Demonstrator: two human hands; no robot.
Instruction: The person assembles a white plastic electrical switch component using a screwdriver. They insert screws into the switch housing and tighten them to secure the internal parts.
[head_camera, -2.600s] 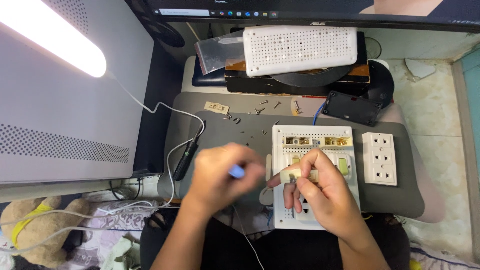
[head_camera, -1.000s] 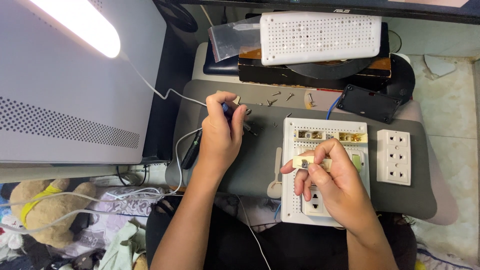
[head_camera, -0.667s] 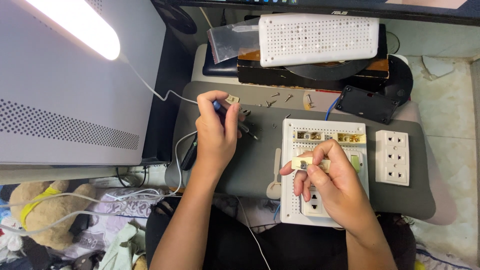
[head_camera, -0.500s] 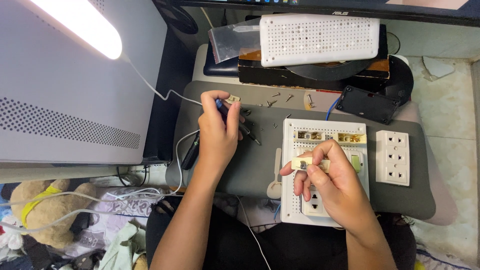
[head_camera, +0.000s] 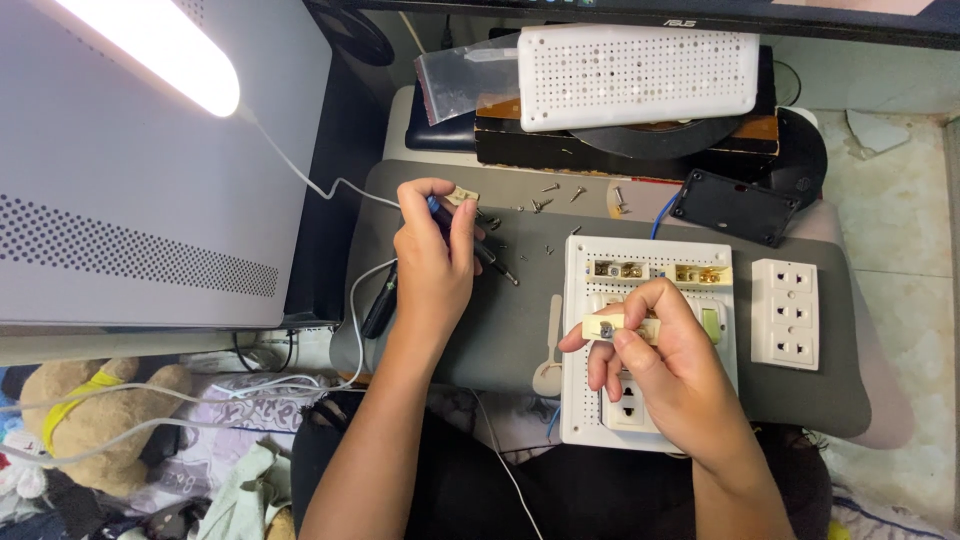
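nearest me, low and right of centre in the frame, my right hand (head_camera: 665, 365) pinches a small cream plastic switch module (head_camera: 620, 327) between thumb and fingers, lifted just above the white perforated socket panel (head_camera: 580, 400) so its metal contact faces up where i can see it. the panel lies flat on the grey desk mat (head_camera: 520, 320), which keeps it steady. i count one three-pin outlet at the panel's lower end and two brass terminal blocks (head_camera: 660, 271) near its top edge.

to the right of the panel, a separate white triple socket plate (head_camera: 786, 312) sits set aside; three outlets on it.

further up, left of centre, my left hand (head_camera: 432, 265) is closed around a blue-handled screwdriver (head_camera: 436, 208), its fingertips touching a second small cream part (head_camera: 463, 196), likely to pin it. loose dark screws (head_camera: 545, 205) lie scattered beside it; i count roughly eight, some too small to be sure of.

farthest, along the top of the frame, one black plastic cover (head_camera: 735, 208) and one white perforated box (head_camera: 635, 75) rest out of the way.
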